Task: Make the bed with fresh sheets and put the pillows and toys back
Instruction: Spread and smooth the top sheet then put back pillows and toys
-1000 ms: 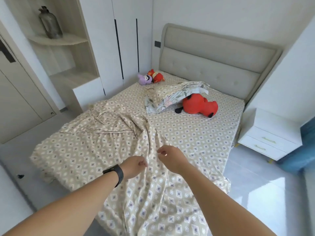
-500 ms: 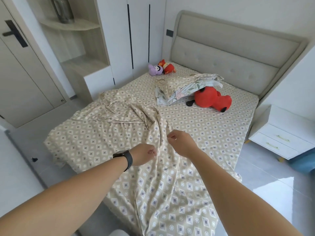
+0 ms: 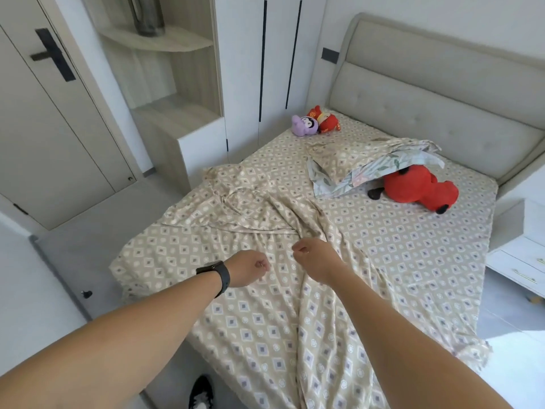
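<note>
Both hands clenched over bunched top sheet [image 3: 265, 320] at bed's foot – L hand [image 3: 247, 268], R hand [image 3: 317, 259] – can't tell if gripping cloth. Sheet overhangs foot edge. Vs 0.5 s ago: hands further toward headboard [image 3: 442, 93].

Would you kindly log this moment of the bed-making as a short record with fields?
left hand: fingers curled over the loose patterned sheet; grip unclear
right hand: fingers curled, beside the left; grip unclear
sheet state: bunched in folds mid-bed, hanging over the foot
pillow: lying askew near the headboard
toys: big red plush partly under the pillow; purple plush and small red plush in the far corner
</note>
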{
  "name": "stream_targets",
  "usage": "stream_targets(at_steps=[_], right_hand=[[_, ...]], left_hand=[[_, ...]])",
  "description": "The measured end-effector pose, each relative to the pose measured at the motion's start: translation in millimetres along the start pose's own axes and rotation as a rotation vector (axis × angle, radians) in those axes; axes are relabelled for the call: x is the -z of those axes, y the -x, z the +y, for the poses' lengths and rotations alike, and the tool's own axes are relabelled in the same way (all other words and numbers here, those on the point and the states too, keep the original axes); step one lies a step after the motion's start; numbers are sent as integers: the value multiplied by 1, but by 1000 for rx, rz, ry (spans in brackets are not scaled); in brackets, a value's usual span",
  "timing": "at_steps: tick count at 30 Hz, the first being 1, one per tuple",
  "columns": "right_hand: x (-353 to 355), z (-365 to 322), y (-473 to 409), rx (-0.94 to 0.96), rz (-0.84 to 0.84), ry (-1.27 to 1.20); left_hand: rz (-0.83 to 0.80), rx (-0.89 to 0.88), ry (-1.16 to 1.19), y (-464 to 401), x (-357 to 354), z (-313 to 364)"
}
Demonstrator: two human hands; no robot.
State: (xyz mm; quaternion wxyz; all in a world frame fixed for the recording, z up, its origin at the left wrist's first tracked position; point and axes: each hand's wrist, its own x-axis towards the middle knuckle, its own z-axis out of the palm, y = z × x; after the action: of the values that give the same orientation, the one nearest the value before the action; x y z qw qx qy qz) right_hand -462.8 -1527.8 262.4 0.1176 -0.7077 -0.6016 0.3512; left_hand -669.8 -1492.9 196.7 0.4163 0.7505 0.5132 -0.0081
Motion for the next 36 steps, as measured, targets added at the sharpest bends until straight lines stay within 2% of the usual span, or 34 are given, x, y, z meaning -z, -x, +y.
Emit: stream_targets(at_steps=[6,13,19,22,25,29,36], right_hand=[[-28,-78,-48,-50,139,-71],[-51,-131,-116,-7,105,40],[-104,-195,-185,-12,44,5],[-129,-232,-230,-74,68,-1],[-154,-266,-263,-180,178,-104],[-199,-307,-282,-333,145,-176],[-206,-328,-326,-451,155,-127]], left_hand=[[-48,-13,-53,-21,111,-77],[-17,4,28,-32,161,-141],[-156,23,-48,-48,203,-218],[-171,-8,-66,-72,245,-266],[-225,-65,-112,-91,291,-303],[-293,-72,-149,-106,340,-352],[-274,-161,-231,-170,393,-351]])
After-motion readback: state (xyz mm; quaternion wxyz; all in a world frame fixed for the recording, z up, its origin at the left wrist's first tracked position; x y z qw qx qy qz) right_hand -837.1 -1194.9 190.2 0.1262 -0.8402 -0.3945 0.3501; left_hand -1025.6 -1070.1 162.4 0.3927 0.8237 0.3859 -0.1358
